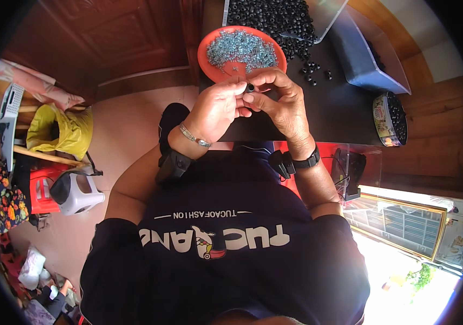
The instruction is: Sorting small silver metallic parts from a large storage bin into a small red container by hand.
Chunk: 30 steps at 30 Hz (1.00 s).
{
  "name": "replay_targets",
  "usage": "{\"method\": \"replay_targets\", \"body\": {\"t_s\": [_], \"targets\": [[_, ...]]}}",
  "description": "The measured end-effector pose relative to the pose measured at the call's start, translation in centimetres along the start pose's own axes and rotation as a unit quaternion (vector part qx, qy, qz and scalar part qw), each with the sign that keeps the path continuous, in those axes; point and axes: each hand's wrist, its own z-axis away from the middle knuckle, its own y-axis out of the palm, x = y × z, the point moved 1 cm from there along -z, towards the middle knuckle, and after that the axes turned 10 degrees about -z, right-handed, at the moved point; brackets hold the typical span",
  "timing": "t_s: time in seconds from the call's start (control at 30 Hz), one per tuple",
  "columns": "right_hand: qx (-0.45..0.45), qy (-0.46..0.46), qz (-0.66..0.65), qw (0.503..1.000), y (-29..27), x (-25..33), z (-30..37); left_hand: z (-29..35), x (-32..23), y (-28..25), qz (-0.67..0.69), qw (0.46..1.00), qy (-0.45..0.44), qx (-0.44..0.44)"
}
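Note:
In front of me, over the near edge of the dark table, my two hands meet around a small black round piece (250,88). My left hand (216,107) has its palm turned up, its thumb and fingers closed on this piece. From the other side my right hand (284,102) pinches at the same spot, thumb and forefinger bent together. Whether a smaller part is between the right fingertips cannot be made out. Just beyond the hands stands a red plate (205,60) heaped with small silvery metal parts (239,49).
A clear bin (326,24) of black round pieces is at the back, with several loose pieces (311,69) beside it. To the right are a bluish plastic bin (369,59) and a round tub (387,127) of black pieces. Stools (74,192) stand at the left.

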Motion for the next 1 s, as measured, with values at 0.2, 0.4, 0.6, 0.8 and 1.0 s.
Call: {"method": "replay_targets", "body": {"t_s": [0.2,0.4,0.6,0.8,1.0], "targets": [[-0.028,-0.004,0.054,0.998,0.4,-0.1,0.1,0.2,0.0,-0.4,-0.029,0.999,0.016,0.003],[0.05,-0.016,0.114,0.992,0.3,1.8,-0.4,1.0,-0.5,-1.5,-0.184,0.982,0.026,0.022],[0.116,0.021,0.255,0.96,-2.3,1.5,-4.6,1.6,0.0,-3.8,-0.086,0.996,0.017,-0.006],[0.192,0.044,0.418,0.887,-0.8,-1.7,-8.3,1.8,0.3,-4.0,-0.03,0.998,0.05,-0.011],[0.225,0.017,0.506,0.833,-0.5,-5.2,-9.5,1.9,0.2,-3.8,0.02,0.997,0.063,-0.028]]}}
